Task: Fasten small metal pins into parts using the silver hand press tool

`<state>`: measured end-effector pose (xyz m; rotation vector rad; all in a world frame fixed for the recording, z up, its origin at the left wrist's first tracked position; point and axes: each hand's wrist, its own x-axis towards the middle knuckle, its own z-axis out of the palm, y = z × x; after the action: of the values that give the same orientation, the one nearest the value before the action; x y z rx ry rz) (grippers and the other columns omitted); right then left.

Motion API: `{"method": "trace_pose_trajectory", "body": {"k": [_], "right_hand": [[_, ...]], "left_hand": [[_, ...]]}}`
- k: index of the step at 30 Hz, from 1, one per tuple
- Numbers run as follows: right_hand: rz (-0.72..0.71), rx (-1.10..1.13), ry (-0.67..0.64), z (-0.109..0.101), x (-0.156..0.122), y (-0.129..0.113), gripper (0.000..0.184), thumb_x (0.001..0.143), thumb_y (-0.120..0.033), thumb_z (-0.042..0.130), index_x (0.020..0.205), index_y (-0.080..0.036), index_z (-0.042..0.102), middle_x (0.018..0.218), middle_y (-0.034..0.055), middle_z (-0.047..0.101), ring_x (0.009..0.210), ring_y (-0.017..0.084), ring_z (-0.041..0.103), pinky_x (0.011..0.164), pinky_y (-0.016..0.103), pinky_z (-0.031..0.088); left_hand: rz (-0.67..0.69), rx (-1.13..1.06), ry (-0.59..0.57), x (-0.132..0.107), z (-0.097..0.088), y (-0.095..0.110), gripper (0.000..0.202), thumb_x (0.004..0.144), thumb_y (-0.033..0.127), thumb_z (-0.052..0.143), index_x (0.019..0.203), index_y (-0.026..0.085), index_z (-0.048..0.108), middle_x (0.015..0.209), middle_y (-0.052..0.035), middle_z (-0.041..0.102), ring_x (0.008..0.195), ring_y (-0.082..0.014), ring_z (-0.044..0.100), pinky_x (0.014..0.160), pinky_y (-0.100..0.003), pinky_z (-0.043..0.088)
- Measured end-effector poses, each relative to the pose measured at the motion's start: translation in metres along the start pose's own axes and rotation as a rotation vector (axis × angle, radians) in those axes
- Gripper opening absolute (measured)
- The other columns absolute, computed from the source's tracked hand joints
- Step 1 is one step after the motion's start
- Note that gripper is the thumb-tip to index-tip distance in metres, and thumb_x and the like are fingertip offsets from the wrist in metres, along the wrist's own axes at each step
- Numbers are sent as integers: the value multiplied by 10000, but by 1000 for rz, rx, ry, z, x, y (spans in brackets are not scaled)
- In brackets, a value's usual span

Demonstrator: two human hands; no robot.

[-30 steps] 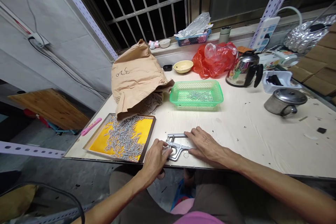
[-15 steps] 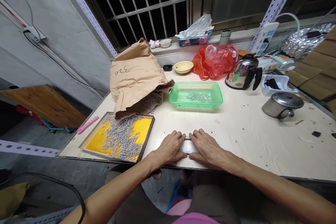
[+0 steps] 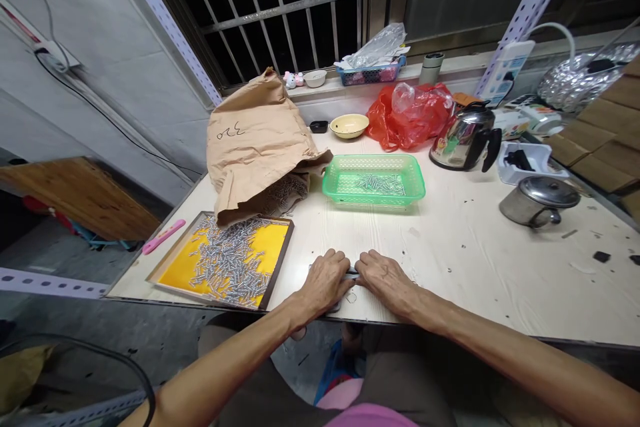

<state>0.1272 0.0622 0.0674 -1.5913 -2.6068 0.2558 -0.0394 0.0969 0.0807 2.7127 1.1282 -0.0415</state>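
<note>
Close to the table's front edge, my left hand [image 3: 327, 280] and my right hand [image 3: 384, 279] meet with bent fingers, both gripping a thin grey strip [image 3: 353, 273]. The fingers cover most of it, so its kind cannot be made out. Under the left hand, part of a flat grey object [image 3: 334, 307] shows on the table. To the left lies a shallow tray [image 3: 289, 240] with a yellow bottom and a heap of small shiny metal pieces [image 3: 225, 260], perhaps springs or screws. Beyond the hands, a green plastic basket [image 3: 374, 199] holds similar small pieces.
An open brown paper bag [image 3: 260, 140] with more metal pieces leans over the tray's back. A pink-handled tool [image 3: 164, 237] lies at the left edge. Behind are a cream bowl [image 3: 349, 126], red plastic bag [image 3: 407, 120] and kettle [image 3: 463, 140]; a lidded metal cup [image 3: 537, 200] stands right.
My hands have drawn closer together and their fingers have closed in. The flat, silvery rectangular surface seen between them before now shows only as a thin strip.
</note>
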Motion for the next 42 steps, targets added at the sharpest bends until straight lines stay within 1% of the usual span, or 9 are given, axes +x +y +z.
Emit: {"method": "trace_pose_trajectory", "body": {"k": [2,7,13,20,23,26,31,38,42], "right_hand": [[-3,13,37,-3,-2,2,97,873,-250,555,904,-163,585,927,73,581,897,223,497,750,327,409],[-65,103,126,-9,-6,21,379,823,-440,601,1065,-151,562,999,99,566,928,237,481,783,349,405],[23,115,153,0,4,43,159,912,-212,457,933,-172,610,904,66,580,876,197,490,770,312,373],[123,41,182,-4,27,56,141,903,-228,487,907,-175,617,914,64,600,880,211,482,754,320,350],[84,19,145,-16,29,39,157,903,-206,478,914,-175,632,924,75,595,886,209,473,748,318,339],[-181,72,92,-21,31,6,173,914,-230,474,906,-206,645,927,57,578,888,192,449,743,303,329],[-510,55,-31,-2,45,-41,132,869,-236,545,785,-216,645,907,46,542,889,200,398,719,323,300],[-616,15,-76,4,54,-56,122,854,-159,522,783,-169,620,890,60,566,858,189,443,746,344,295],[-572,131,-106,11,56,-51,182,893,-177,480,807,-186,640,857,35,584,801,156,481,709,300,311]], "left_hand": [[-30,-13,8,-2,0,0,185,836,364,563,850,180,548,905,-58,566,915,-220,512,774,-337,447],[-58,-50,164,-19,14,11,335,855,270,534,1169,170,475,1225,-117,528,1156,-256,481,950,-425,435],[86,-82,283,-37,47,45,351,913,157,383,1258,153,450,1332,-125,501,1300,-256,390,1067,-461,367],[49,-186,326,-41,52,63,340,915,181,401,1246,162,478,1286,-110,551,1262,-235,445,1082,-465,356],[54,-192,329,-43,51,62,361,919,210,411,1272,156,461,1317,-113,524,1289,-244,410,1083,-463,351],[67,-205,329,-45,55,62,419,902,225,449,1310,136,426,1339,-129,497,1287,-268,405,1059,-456,374],[77,-236,347,-50,73,60,269,894,247,451,1122,175,574,1049,-89,666,1005,-249,610,881,-392,494],[113,-249,337,-52,79,57,338,897,276,466,1220,185,509,1187,-89,613,1073,-235,579,913,-332,462],[103,-276,326,-51,84,56,267,864,257,511,1108,170,577,1031,-100,663,970,-233,619,846,-310,481]]}}
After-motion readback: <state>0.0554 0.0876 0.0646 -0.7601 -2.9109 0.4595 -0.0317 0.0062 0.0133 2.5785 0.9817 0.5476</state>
